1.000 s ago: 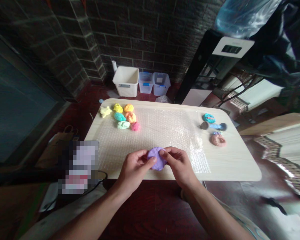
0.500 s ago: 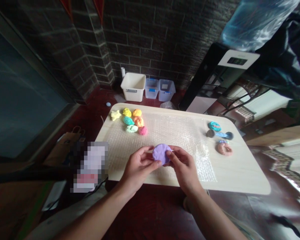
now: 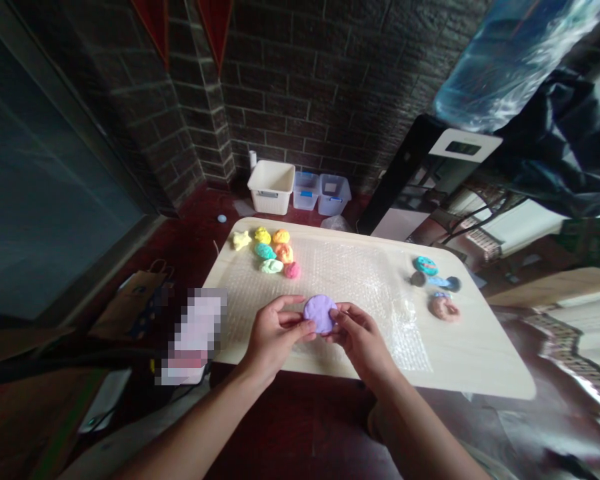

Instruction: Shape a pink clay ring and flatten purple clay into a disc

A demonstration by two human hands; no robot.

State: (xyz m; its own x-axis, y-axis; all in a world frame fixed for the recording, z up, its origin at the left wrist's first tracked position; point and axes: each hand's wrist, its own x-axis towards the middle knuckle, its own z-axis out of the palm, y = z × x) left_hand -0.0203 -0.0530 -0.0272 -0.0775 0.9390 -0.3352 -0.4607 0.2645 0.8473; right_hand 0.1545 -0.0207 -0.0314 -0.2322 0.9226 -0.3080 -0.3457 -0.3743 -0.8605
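Note:
A flat round piece of purple modelling clay (image 3: 320, 314) is held above the table's near side. My left hand (image 3: 279, 330) grips its left edge, thumb in front and fingers behind. At its right edge my right hand (image 3: 357, 328) pinches it, the thumb pressed on the face. Beneath both hands lies a sheet of bubble wrap (image 3: 350, 267). On the sheet's far left sit several clay lumps, among them a pink one (image 3: 292, 270), a teal one (image 3: 265, 251) and an orange one (image 3: 284, 253).
On the right of the pale table (image 3: 500, 360) lie a teal clay disc (image 3: 425, 265), a blue dumbbell shape with grey ends (image 3: 436, 281) and a brownish-pink ring (image 3: 445, 307). Behind stand a white bin (image 3: 271, 193), two clear boxes and a water dispenser (image 3: 405, 180).
The view has tilted, so the table and bins appear lower. Both hands still hold the purple clay, with the left fingers slightly more spread and the disc turned a little.

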